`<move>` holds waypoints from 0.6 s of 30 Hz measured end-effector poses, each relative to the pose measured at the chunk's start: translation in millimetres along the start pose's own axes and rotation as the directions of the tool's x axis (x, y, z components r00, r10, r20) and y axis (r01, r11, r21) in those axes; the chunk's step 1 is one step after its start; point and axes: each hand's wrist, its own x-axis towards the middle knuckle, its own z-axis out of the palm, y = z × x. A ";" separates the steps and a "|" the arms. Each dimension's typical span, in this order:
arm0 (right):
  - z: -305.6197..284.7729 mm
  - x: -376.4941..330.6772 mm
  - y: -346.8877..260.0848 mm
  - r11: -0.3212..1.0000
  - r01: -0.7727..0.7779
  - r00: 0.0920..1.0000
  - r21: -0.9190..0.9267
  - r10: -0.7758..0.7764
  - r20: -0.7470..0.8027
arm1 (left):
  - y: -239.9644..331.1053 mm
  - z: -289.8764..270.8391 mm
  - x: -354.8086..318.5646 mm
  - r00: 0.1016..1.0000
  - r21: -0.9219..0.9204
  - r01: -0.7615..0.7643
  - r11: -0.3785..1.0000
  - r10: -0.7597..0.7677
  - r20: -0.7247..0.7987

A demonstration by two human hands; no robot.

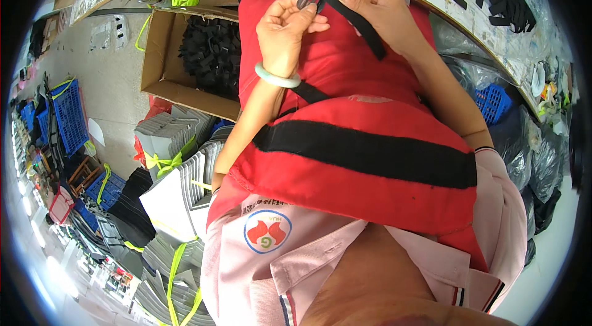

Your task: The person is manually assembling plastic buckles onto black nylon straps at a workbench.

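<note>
- Far left: blue plastic crates (69, 117) on the floor (116, 113), kinda jumbled and bent by the lens.
- Next along, stacks of grey sheets (176, 132) tied up with lime green strips (168, 164).
- Just behind those, an open cardboard box (161, 48) with a big heap of small black pieces (211, 51) inside.
- Left hand (291, 20): fingers curled, pinching a small dark buckle (306, 1) up over the lap. There's a pale green bangle (277, 77) on that wrist.
- Middle: red apron (354, 82) across the lap, right under both hands.
- Black strap (370, 36): its upper end is right by the buckle, the rest slants down to the right over the apron. Can't tell if it's threaded through.
- Right hand (377, 8): thumb and fingers closed on that strap near its upper end.
- Right side: bench (445, 12) carrying more black straps (515, 10), with a blue basket (492, 104) and clear plastic bags (546, 156) below.
</note>
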 end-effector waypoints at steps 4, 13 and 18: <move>6.7 -7.8 -5.2 0.998 0.004 0.987 -0.067 0.007 0.162 | -1.0 -0.4 0.4 0.995 0.273 -0.096 0.957 0.090 0.035; 10.7 -9.4 4.5 0.982 -0.125 0.990 0.138 0.114 0.089 | 3.9 -4.5 -4.3 0.870 0.780 -0.475 0.407 0.348 0.349; 22.3 -8.9 14.1 0.965 -0.056 0.998 0.257 0.057 0.004 | 4.8 5.7 -9.4 0.909 0.698 -0.380 0.607 0.386 0.159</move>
